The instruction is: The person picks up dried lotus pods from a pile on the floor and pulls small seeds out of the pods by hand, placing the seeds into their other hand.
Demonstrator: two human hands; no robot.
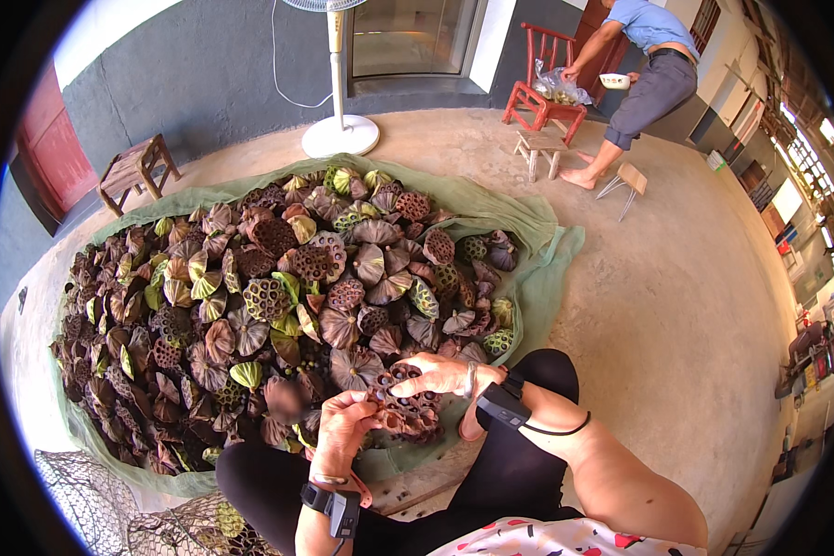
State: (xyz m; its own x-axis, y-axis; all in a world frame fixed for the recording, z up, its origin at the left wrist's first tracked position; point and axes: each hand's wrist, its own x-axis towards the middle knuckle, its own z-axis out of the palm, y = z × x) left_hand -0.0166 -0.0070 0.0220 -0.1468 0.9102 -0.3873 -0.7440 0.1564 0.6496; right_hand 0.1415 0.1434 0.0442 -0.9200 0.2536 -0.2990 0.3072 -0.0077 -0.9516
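A dried brown lotus seed pod (410, 419) is held in front of my knees, its holed face turned up towards me. Dark round seeds show in some holes, while others look hollow. My left hand (347, 424) pinches the pod's left edge. Over its upper right side lies my right hand (434, 377), one digit pressed on the holed face and the fingers behind partly hidden. Just beyond both hands spreads a big heap of lotus seed pods (271, 299), mostly brown with some green ones.
Green netting (549, 260) lies under the heap. Black mesh net (181, 525) is at lower left. Beyond stand a wooden stool (135, 167), a white fan (340, 135) and a red chair (545, 104) bearing a plastic bag. Another person (650, 62) bends there, holding a bowl (615, 81).
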